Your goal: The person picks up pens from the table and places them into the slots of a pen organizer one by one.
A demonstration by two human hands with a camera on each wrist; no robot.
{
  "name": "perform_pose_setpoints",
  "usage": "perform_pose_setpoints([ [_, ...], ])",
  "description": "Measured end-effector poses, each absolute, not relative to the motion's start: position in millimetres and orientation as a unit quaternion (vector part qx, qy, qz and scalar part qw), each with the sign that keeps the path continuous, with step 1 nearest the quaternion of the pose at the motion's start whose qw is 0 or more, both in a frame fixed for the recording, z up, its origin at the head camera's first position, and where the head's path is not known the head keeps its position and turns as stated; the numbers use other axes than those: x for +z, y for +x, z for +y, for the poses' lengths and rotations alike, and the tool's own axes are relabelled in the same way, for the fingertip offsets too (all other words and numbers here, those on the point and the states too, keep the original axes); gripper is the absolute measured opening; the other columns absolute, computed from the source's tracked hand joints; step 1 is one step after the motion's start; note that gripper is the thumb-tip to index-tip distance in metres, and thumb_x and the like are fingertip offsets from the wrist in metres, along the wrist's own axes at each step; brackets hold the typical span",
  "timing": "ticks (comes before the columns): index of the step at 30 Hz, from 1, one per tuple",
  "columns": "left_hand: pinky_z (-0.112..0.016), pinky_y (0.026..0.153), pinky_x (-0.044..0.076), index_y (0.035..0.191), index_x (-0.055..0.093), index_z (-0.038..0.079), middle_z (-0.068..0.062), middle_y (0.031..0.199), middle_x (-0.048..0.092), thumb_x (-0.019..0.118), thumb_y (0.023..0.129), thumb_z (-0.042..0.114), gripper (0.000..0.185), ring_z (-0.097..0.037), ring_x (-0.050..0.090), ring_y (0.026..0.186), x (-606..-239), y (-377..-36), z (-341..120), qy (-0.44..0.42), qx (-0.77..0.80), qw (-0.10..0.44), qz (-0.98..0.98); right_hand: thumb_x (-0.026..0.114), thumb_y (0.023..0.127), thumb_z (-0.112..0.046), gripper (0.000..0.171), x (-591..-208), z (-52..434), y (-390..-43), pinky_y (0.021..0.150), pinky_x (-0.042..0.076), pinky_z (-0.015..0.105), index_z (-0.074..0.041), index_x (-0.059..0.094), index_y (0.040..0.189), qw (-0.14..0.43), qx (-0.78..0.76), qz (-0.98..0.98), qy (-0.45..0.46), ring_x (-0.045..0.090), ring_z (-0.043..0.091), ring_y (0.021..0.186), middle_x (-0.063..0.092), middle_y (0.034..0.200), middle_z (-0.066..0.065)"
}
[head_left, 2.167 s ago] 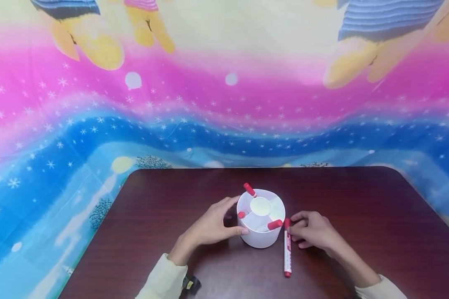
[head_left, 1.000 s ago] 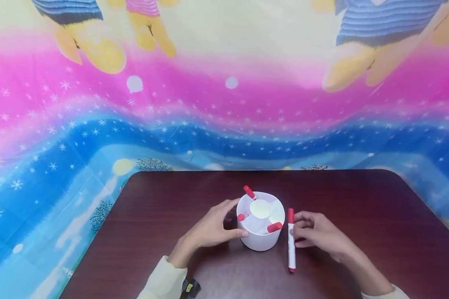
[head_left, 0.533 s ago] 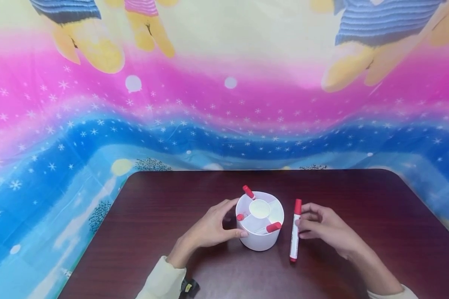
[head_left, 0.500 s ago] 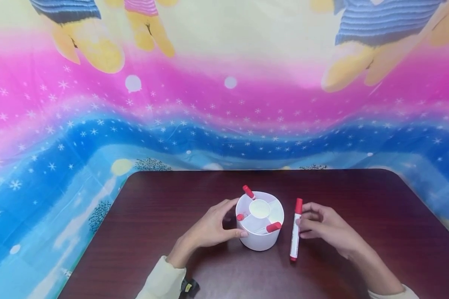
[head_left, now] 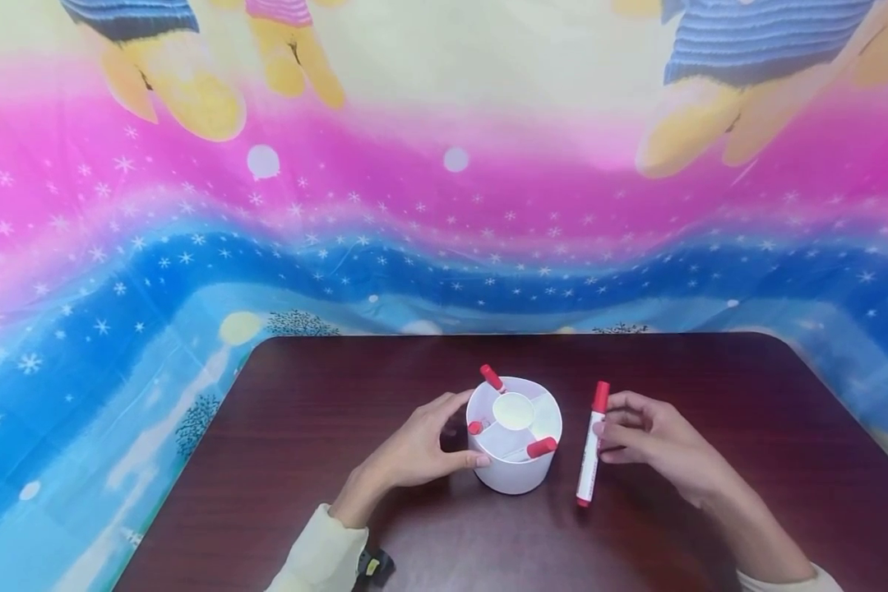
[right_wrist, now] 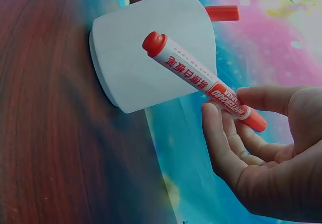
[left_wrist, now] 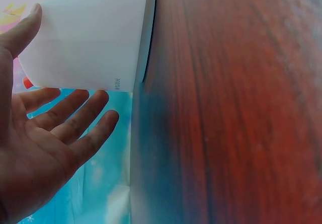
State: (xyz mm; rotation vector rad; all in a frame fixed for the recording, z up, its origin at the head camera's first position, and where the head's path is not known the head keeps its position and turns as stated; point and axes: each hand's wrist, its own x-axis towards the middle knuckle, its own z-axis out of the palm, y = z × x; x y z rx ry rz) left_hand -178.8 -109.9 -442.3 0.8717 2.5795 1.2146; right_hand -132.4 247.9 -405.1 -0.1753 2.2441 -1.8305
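Note:
A white round desk organizer (head_left: pixel 514 475) stands on the table, divided into sections about a round middle cup. Three red-capped markers lean in it: one at the back (head_left: pixel 492 378), one at the left (head_left: pixel 477 427), one at the front right (head_left: pixel 541 447). My left hand (head_left: pixel 422 444) holds the organizer's left side, thumb in front and fingertips behind; the left wrist view shows the fingertips against its wall. To its right, my right hand (head_left: pixel 659 440) pinches a red-and-white whiteboard marker (right_wrist: pixel 188 75) between thumb and fingers. This marker is tilted, cap up, apart from the organizer.
The dark reddish-brown table (head_left: pixel 326 378) has rounded far corners. Behind it hangs a colourful patterned cloth (head_left: pixel 414 214). A small black item with a yellow mark (head_left: pixel 376 567) is at the left sleeve (head_left: pixel 321 551).
My right hand has lifted the marker from beside the organizer and carried it right and farther from me, tilting its cap rightward. My left hand and the organizer have stayed in place.

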Motion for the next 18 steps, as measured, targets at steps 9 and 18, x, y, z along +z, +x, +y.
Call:
perform_pose_setpoints([
  [9,-0.048,0.111,0.057,0.165,0.042,0.030,0.006,0.151,0.059,0.086,0.086,0.055,0.093,-0.018,0.058,0.138,-442,-178,-110,0.286,0.401,0.083,0.867,0.069,0.105,-0.009,0.037,-395,253,-135,0.082,0.068,0.035,0.010,0.052,0.133,0.091,-0.624,0.774,-0.058,0.078,0.019,0.091,0.074,0.106,0.002],
  [18,-0.046,0.111,0.057,0.164,0.042,0.032,0.007,0.151,0.059,0.085,0.086,0.056,0.092,-0.015,0.058,0.138,-442,-178,-109,0.285,0.403,0.086,0.865,0.067,0.105,-0.005,0.028,-382,254,-145,0.083,0.067,0.034,0.001,0.057,0.130,0.077,-0.647,0.755,-0.081,0.077,0.017,0.094,0.075,0.107,0.000],
])
